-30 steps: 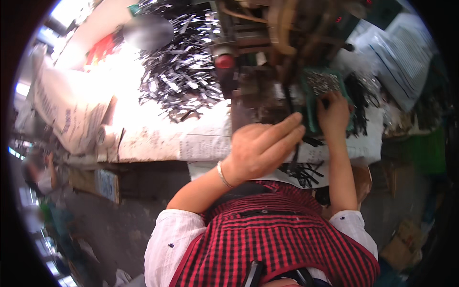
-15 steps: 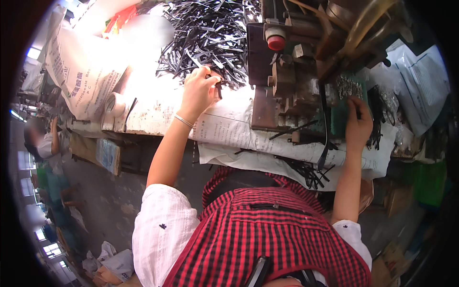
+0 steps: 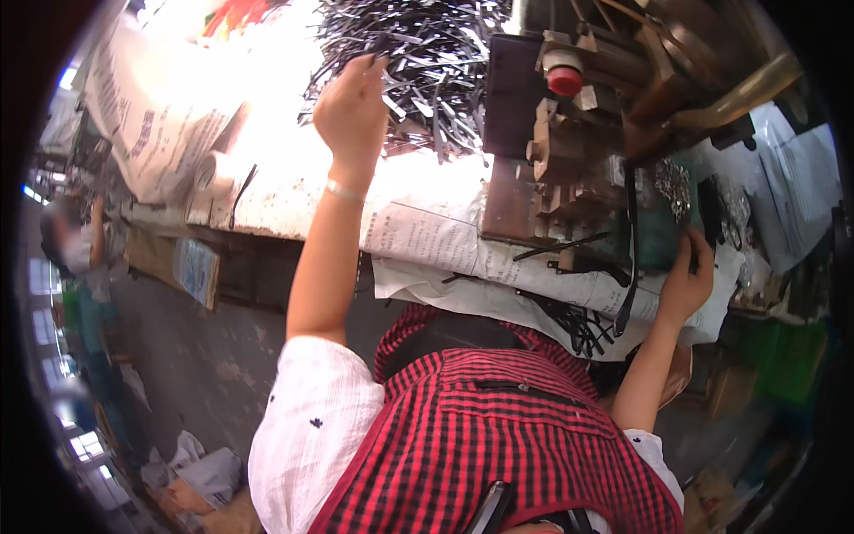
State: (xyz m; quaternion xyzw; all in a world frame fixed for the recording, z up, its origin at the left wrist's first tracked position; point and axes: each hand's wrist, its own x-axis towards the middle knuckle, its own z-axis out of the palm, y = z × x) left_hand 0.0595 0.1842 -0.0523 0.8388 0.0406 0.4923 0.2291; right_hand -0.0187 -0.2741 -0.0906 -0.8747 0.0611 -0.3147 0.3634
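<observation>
My left hand [image 3: 351, 111] reaches into a large pile of slim black eyeglass temples [image 3: 436, 67]. Its fingertips pinch together on a dark temple at the pile's left side, though glare and blur hide the details. Over on the right, my right hand [image 3: 689, 283] is at the edge of a green tray [image 3: 654, 240] beside small shiny metal parts [image 3: 673, 182]. Thumb and fingers are drawn together there; whatever they hold is too small to see. Between the hands stands a metal bench machine [image 3: 560, 151], with a long black temple [image 3: 630, 258] hanging down in front.
A red push button [image 3: 563, 80] tops the machine's left side. Several black temples [image 3: 574, 325] lie on white paper sheeting [image 3: 427, 236] at the near edge. Left are a tape roll [image 3: 213, 173] and a printed sack [image 3: 156, 129]. Another person [image 3: 80, 236] sits far left.
My left hand has moved from the pile's near edge farther out onto it. My right hand has shifted slightly nearer and right, beside the green tray. The whole view has moved a little.
</observation>
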